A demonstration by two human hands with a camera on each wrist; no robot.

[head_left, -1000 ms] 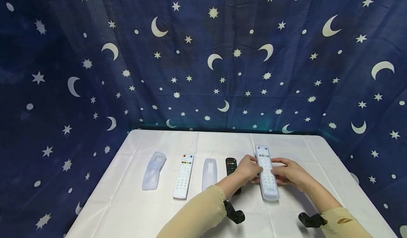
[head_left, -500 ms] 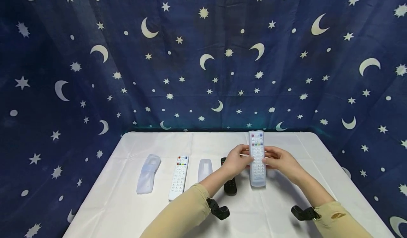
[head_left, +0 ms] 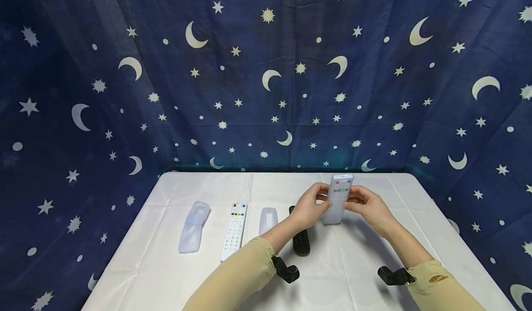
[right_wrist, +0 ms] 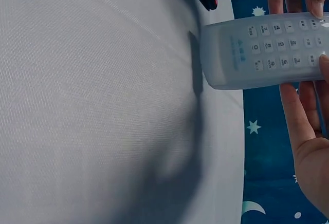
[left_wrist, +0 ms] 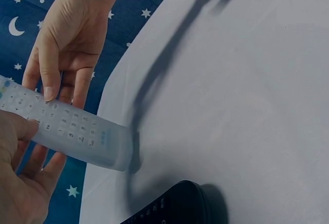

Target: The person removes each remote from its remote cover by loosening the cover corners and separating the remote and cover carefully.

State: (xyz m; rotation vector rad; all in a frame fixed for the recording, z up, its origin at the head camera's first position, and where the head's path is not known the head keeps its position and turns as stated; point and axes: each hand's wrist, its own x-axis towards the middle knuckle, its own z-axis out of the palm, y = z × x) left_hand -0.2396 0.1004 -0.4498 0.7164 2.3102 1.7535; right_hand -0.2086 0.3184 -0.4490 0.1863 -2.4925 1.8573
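A white remote control [head_left: 337,201] inside a translucent silicone cover stands tilted up over the right part of the table. My left hand [head_left: 309,205] pinches its left edge, thumb on the button face and fingers behind. From the other side my right hand [head_left: 371,209] grips the right edge in the same way. In the left wrist view the keypad [left_wrist: 67,124] shows through the cover. The cover's closed lower end [right_wrist: 218,57] is close to the tabletop in the right wrist view; I cannot tell whether it touches.
On the white table [head_left: 166,283] lie a folded translucent cover [head_left: 194,228], a bare white remote [head_left: 234,232] and another translucent cover [head_left: 268,219], partly behind my left arm. A black remote [head_left: 301,244] lies below my left hand. A star-patterned curtain [head_left: 249,70] hangs behind.
Both hands have lifted the covered remote from lying low over the table and moved it slightly away. Its top has since tipped, so it stands steeper. The head view shifted a little.
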